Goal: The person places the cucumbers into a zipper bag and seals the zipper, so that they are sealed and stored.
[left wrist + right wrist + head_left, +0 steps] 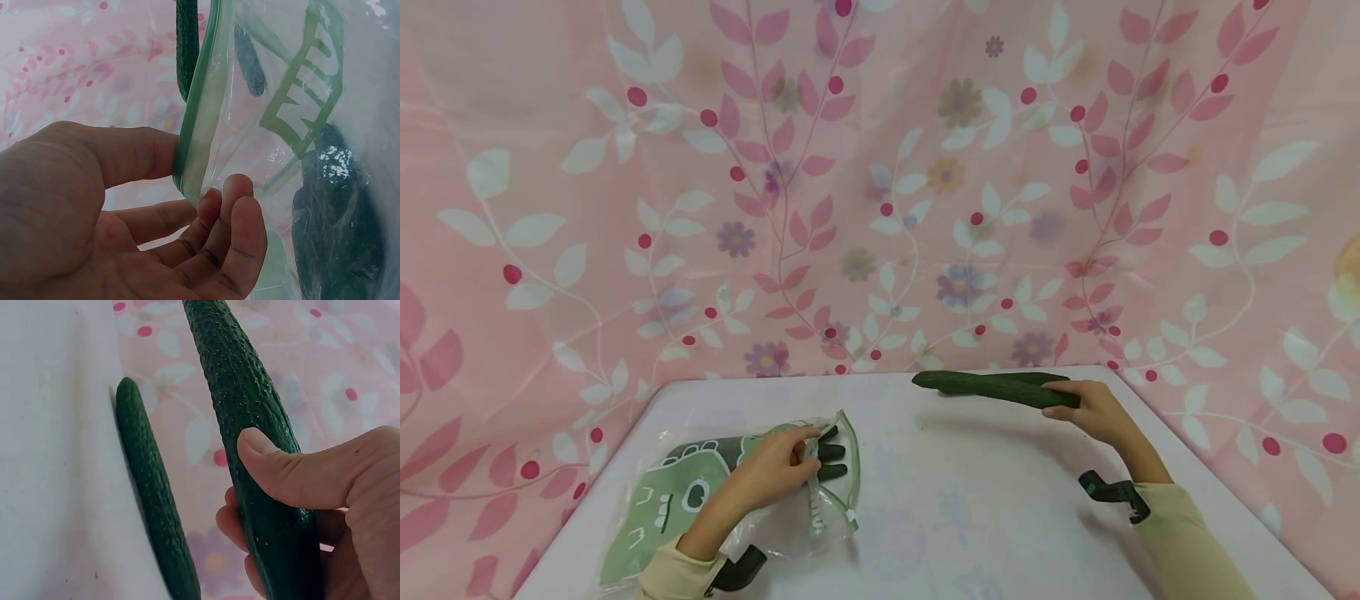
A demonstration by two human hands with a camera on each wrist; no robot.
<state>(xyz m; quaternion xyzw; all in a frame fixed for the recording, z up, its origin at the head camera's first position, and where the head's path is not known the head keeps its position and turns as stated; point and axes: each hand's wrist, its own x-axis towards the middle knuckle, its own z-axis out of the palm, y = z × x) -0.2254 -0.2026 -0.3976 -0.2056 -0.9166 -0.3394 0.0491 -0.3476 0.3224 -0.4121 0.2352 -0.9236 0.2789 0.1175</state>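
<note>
My left hand (767,471) pinches the green-edged rim of a clear zip bag (647,525) printed with a green cartoon face, at the left of the table. The bag's mouth gapes to the right, and the dark green ends of several cucumbers (832,452) show inside it. In the left wrist view, the thumb lies on the green zip strip (195,125). Over the table's far right, my right hand (1097,412) grips a long cucumber (244,394) by one end, raised and pointing left. Behind it, another cucumber (150,481) lies on the table.
The white table (925,500) ends at a back edge against a pink curtain (880,208) with a leaf and flower print. A small zip slider (852,517) sits at the bag's near corner. Dark camera mounts (1112,492) are on both wrists.
</note>
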